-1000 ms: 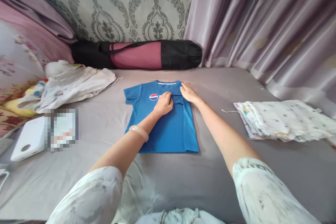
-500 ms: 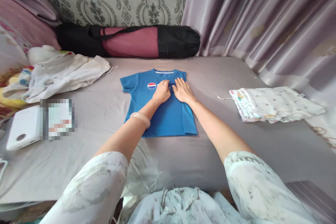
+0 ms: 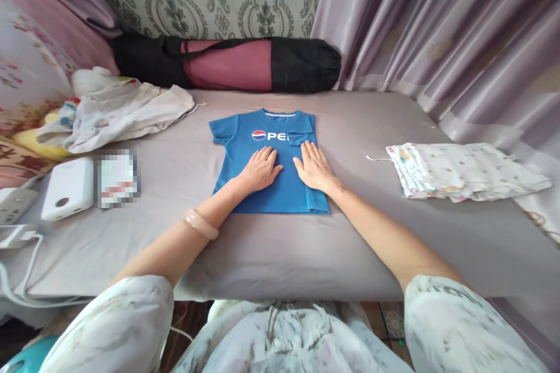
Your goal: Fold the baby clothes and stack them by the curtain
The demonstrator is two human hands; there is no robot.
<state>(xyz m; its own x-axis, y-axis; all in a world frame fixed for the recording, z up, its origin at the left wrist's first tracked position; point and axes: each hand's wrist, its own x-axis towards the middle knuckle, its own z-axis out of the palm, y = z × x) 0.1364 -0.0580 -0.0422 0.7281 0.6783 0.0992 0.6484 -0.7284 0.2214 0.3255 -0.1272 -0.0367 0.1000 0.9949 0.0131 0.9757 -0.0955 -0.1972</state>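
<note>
A blue T-shirt point(image 3: 266, 201) lies spread on the grey sheet, its collar pointing away from me. Its right side is folded inward, and the folded-over sleeve point(image 3: 301, 129) covers part of the white chest lettering. The round logo shows left of the letters. My left hand point(image 3: 261, 170) rests flat on the shirt's middle, fingers together and stretched forward. On the folded right edge lies my right hand point(image 3: 312, 166), also flat, its fingertips just below the sleeve. Neither hand grips anything.
A black and pink rolled bag point(image 3: 227, 64) lies along the wall. Folded white cloth point(image 3: 464, 172) sits at the right. To the left are a crumpled pale cloth point(image 3: 131, 111), a white power bank point(image 3: 69, 187), a blurred-out item point(image 3: 117, 179) and a power strip point(image 3: 16, 204) with cables.
Both hands have slid toward me over the shirt, uncovering the lettering and folded sleeve. The left hand has moved away from the right and flattened. The view has shifted slightly.
</note>
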